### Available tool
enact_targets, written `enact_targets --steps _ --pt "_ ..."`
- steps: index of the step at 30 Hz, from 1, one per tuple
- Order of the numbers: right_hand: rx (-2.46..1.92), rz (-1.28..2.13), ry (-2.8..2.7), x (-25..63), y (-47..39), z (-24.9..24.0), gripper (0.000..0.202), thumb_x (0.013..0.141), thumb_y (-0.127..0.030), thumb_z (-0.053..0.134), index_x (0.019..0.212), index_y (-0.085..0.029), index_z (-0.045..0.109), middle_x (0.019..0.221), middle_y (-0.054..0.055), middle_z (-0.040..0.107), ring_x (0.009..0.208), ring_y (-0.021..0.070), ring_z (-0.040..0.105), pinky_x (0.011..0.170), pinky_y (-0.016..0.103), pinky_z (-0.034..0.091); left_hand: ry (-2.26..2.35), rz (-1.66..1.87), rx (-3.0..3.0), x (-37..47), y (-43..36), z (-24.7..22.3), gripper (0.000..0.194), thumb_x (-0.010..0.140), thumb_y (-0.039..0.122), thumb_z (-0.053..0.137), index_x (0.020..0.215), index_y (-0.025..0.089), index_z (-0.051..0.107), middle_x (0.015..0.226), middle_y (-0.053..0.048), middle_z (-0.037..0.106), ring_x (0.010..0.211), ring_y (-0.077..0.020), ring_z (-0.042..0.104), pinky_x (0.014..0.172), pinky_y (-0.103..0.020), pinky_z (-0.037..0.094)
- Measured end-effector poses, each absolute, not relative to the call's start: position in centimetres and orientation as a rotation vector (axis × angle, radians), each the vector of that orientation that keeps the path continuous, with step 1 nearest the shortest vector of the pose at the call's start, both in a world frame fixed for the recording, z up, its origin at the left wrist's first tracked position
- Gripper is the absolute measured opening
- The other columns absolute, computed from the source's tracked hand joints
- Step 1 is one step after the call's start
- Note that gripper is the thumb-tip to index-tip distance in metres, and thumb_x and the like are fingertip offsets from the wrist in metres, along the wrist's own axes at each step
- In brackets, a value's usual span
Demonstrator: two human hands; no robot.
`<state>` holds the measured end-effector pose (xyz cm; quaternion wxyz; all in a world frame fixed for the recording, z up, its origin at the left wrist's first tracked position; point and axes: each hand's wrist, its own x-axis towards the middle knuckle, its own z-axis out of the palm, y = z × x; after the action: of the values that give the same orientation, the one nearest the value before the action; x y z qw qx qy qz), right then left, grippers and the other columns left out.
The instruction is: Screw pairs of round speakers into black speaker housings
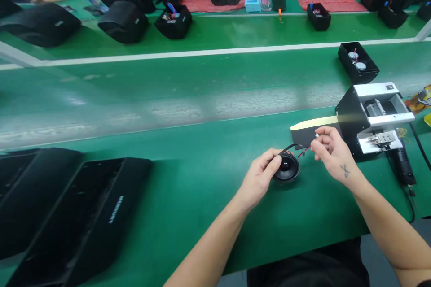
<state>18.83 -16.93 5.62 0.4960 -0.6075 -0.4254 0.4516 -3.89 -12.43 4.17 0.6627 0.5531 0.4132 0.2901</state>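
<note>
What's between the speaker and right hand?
A red wire runs from the speaker to the right hand; a curved black strip sits nearer the speaker. Head view.

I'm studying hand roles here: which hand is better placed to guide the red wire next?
Probably the right hand: it pinches the small white tip where the red wire ends, while the left hand is busy holding the speaker.

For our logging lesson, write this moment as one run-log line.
left hand: holds round speaker; right hand: holds red wire; surface: green table
</note>
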Motion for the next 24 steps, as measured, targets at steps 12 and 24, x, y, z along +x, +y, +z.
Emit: enact_targets --steps 12,24 --pt "-1.514 1.431 -1.139 18.4 -15.0 2.7 0.071 0.076 -0.09 0.069 0.076 -0.019 0.063 0.063 0.004 0.066 0.051 0.0135 0.055 0.051 0.028 0.047 0.78 0.522 1.286 -4.8 -13.0 5.6 0.062 0.1 0.078 0.063 0.118 0.02 0.072 0.115 -0.01 0.078 0.11 -0.028 0.071 0.103 -0.04 0.056" --pt "-1.539 0.63 -1.69 19.0 -18.7 8.6 0.037 0.109 -0.052 0.06 0.12 -0.02 0.076 0.113 0.008 0.081 0.093 0.0201 0.076 0.085 0.033 0.058 0.8 0.438 1.692 -4.2 -12.8 6.5 0.04 0.111 0.049 0.05 0.122 0.023 0.078 0.129 -0.01 0.079 0.119 -0.0283 0.073 0.109 -0.039 0.055"
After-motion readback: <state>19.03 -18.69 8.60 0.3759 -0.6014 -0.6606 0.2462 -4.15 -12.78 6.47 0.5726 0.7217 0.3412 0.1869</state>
